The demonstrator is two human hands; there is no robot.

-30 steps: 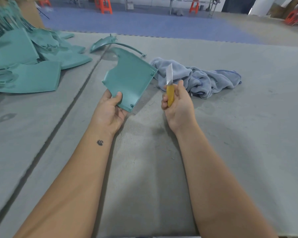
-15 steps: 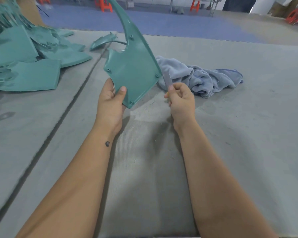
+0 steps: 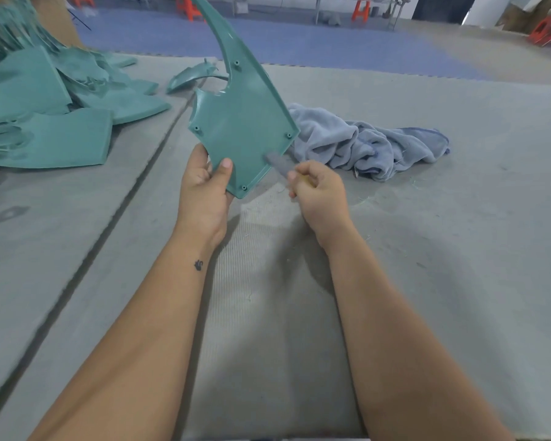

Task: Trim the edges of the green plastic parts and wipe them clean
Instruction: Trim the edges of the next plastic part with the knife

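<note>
My left hand point(image 3: 204, 183) grips the lower corner of a green plastic part point(image 3: 242, 122), held upright, its long curved tip running up past the top of the frame. My right hand point(image 3: 318, 195) is closed on a yellow-handled knife point(image 3: 279, 163). The blurred grey blade lies against the part's lower right edge. A crumpled blue-grey cloth point(image 3: 363, 144) rests on the mat just behind the part and to the right.
A pile of green plastic parts point(image 3: 45, 116) fills the far left. One curved green part point(image 3: 191, 78) lies apart behind the held one. The grey mat point(image 3: 427, 249) has a dark seam point(image 3: 124, 202) running diagonally at left. Orange stools stand far back.
The part went from lying tilted flat to standing upright in my left hand. My right hand turned the knife from pointing up to lying leftward, its blade against the part's lower right edge.
</note>
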